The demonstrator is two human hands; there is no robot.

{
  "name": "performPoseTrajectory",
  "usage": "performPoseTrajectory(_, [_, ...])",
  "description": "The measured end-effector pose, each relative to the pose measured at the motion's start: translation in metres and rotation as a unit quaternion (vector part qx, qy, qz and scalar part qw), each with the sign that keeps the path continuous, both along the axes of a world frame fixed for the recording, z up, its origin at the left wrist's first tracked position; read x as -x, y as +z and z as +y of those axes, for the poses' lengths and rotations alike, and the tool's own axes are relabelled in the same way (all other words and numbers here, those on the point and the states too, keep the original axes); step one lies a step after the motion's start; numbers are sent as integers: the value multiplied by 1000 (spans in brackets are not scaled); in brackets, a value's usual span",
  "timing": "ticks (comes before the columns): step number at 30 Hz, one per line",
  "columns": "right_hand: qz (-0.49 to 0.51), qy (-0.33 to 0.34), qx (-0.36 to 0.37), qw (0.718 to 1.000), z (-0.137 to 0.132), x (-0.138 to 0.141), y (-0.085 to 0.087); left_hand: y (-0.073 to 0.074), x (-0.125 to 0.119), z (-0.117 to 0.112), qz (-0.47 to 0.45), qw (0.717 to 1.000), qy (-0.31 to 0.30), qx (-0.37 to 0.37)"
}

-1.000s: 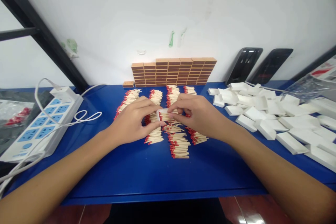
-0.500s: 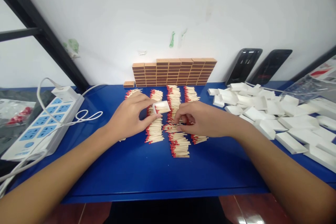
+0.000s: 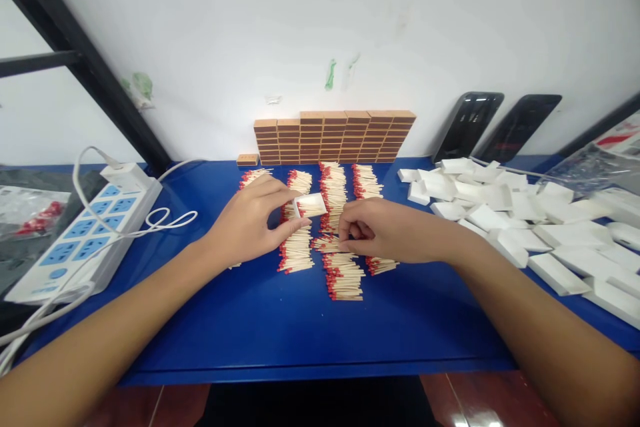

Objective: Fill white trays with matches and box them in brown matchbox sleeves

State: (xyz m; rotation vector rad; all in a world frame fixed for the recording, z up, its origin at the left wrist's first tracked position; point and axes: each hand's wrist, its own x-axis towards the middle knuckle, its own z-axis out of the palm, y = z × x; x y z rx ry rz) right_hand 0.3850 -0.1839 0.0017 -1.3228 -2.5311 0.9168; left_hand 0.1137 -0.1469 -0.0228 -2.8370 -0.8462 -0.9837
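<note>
Right hand (image 3: 383, 230) withdrawn, white tray (image 3: 314, 200) runs left-to-right.

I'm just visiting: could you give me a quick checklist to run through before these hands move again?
1. White tray held by left hand: ok, between thumb and fingers.
2. Tray's open side visible, matches inside: ok.
3. Matches covering tray's floor: not ok, bare white shows.
4. Right hand gripping matches: cannot tell; its fingertips are at a match pile.
5. Stacked matchboxes standing: ok, by the wall.
</note>
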Motion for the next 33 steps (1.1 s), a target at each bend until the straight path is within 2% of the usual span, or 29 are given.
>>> performPoseTrajectory(7, [4,-29,10,1000,0,-3,4,-2,1,0,11,1000,4,12])
performPoseTrajectory(19, [3,-4,2,1000,-2,7,-1,-2,0,1,12,1000,5,18])
performPoseTrajectory(24, [-6,-10,8,1000,-1,4,-2,-2,0,0,14,1000,3,19])
performPoseTrajectory(33, [38,-18,-4,999,2,-8,1,-2,0,0,19,1000,-8,17])
